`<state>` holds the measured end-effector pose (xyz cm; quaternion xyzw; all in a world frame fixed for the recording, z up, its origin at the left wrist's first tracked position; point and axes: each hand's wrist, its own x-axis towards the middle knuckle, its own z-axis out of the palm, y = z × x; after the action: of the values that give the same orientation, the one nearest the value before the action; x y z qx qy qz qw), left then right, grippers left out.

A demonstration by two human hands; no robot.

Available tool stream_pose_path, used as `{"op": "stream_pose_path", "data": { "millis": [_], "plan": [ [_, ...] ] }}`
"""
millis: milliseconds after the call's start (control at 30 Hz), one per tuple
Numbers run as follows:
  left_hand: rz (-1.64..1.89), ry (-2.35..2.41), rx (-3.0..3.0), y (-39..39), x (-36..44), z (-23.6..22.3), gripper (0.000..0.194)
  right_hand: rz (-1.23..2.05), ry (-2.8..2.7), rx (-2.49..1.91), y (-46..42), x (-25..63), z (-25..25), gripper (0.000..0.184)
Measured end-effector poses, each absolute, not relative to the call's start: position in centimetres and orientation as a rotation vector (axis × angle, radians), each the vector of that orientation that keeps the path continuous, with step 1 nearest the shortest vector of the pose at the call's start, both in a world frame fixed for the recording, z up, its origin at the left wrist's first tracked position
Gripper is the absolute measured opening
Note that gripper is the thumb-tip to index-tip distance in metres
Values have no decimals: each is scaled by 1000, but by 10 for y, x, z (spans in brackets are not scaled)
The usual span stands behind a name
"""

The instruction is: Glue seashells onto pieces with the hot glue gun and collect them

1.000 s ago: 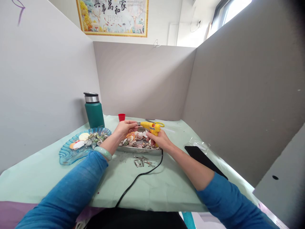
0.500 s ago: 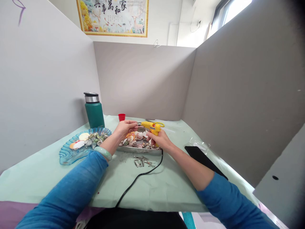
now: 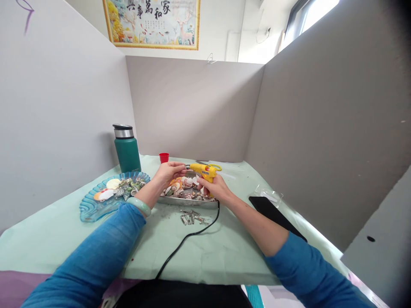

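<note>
My right hand is wrapped round the handle of a yellow hot glue gun, whose nozzle points left. At that nozzle, the fingertips of my left hand are pinched together; what they hold is too small and covered to make out. Beneath both hands sits a metal tray filled with seashells. A black cord runs from the glue gun down over the table's front edge. Several small metal clasps lie on the cloth in front of the tray.
On the left, a blue shell-shaped dish holds shells, with a green bottle behind it. A red cup and yellow-handled scissors are at the back. A black flat object and clear plastic bag lie right. Grey panels enclose the table.
Almost nothing differs. The glue gun's nozzle is very slightly further left, nearer my left fingertips; both hands keep their grip.
</note>
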<state>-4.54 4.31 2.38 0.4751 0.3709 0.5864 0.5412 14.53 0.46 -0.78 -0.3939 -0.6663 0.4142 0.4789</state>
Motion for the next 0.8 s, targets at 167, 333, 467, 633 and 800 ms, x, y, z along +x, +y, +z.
{"op": "stream_pose_path", "data": {
  "millis": [167,333,467,633,800],
  "plan": [
    [1387,887,1123,43,-45,24,11,1028,-1638,-943,4,145,-8,21],
    [1388,893,1120,43,-45,25,8,1020,-1628,-937,3,145,-6,20],
    [1393,898,1135,42,-45,24,8,1016,-1606,-937,4,144,-7,21],
    [1396,898,1148,41,-45,25,6,1012,-1612,-924,5,144,-8,21],
    [1403,903,1134,41,-45,26,6,1032,-1601,-921,7,144,-10,22]
  ]
}}
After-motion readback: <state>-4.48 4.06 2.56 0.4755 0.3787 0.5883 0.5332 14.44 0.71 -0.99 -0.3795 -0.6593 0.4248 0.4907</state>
